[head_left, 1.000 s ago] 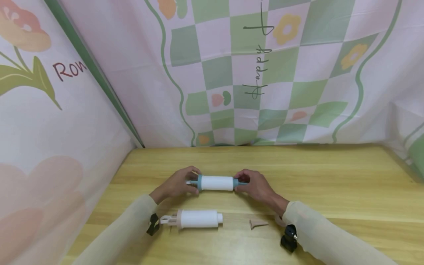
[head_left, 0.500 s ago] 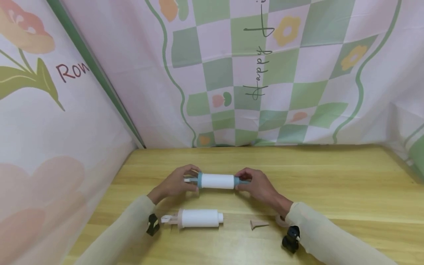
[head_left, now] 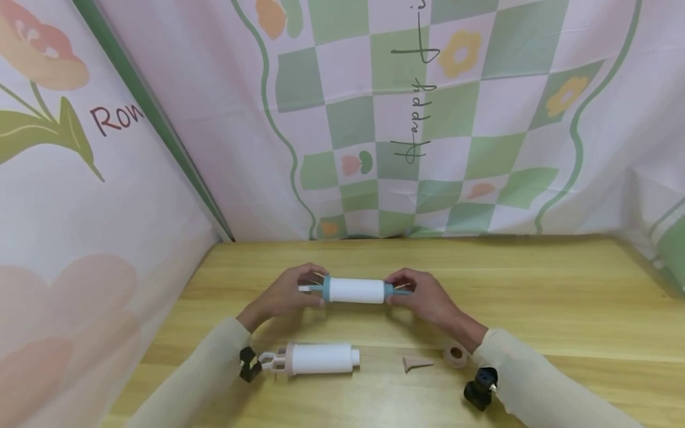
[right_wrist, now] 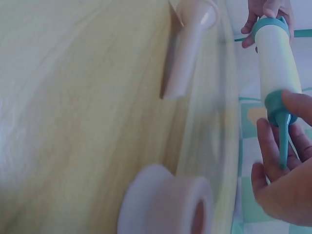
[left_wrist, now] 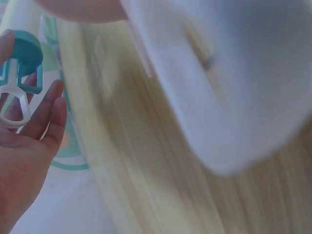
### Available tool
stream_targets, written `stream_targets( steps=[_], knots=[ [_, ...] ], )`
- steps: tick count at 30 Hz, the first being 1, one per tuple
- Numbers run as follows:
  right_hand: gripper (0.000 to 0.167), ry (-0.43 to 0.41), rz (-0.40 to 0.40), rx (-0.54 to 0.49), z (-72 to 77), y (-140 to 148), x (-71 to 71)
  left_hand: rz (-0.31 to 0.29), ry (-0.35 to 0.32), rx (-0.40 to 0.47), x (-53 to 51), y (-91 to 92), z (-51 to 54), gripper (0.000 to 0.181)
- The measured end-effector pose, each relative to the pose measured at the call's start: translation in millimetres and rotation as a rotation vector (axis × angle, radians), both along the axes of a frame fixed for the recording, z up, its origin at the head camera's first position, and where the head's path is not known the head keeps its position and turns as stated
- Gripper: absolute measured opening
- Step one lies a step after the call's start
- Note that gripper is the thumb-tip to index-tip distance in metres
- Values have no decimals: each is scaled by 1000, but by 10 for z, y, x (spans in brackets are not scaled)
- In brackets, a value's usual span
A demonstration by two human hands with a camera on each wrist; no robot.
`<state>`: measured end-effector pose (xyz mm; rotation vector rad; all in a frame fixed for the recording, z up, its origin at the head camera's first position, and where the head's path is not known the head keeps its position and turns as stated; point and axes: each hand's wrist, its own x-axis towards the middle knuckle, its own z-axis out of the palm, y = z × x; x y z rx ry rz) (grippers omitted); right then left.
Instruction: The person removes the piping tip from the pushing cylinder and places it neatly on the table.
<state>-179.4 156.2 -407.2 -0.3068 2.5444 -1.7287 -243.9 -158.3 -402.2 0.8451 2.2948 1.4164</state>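
Observation:
A white tube with teal ends point(head_left: 357, 290) lies sideways between both hands, held above the table. The left hand point(head_left: 286, 293) pinches its teal left cap, where a white pull ring sticks out, seen in the left wrist view as a ring handle point(left_wrist: 14, 105). At the other end, the fingers and thumb of the right hand point(head_left: 428, 298) grip the teal collar; in the right wrist view a thin teal nozzle point(right_wrist: 283, 144) points out over the palm. Nearer the person, a second white tube with a pinkish cap point(head_left: 322, 359) lies on the table.
A small pinkish nozzle point(head_left: 417, 363) and a pinkish ring point(head_left: 455, 356) lie to the right of the second tube. The wooden table point(head_left: 562, 297) ends at a patterned curtain point(head_left: 396, 119) behind and a printed cloth point(head_left: 80, 208) at left.
The teal-ended tube and the right hand have shifted slightly to the right. The right forearm has moved right as well, uncovering the pinkish ring. Both hands keep their hold.

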Motion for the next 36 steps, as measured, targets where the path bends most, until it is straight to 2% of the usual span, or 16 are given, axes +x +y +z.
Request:
stream_targets(
  steps=[7,14,23,29,32,36],
  knots=[
    [34,-3,32,-78,68,149,46,-23,-7,82,25,97,66,61],
    [37,-5,25,-128,120,271,110,-34,0,134,89,202,122,57],
    [39,5,-5,-127,189,381,239,-40,-46,209,180,339,170,54],
    [38,10,-29,-140,220,413,291,-27,-90,232,247,412,206,55],
    [38,15,-33,-141,234,428,307,-18,-88,247,273,446,215,56],
    [38,19,-30,-138,264,461,319,23,-68,269,307,514,229,52]
  ],
)
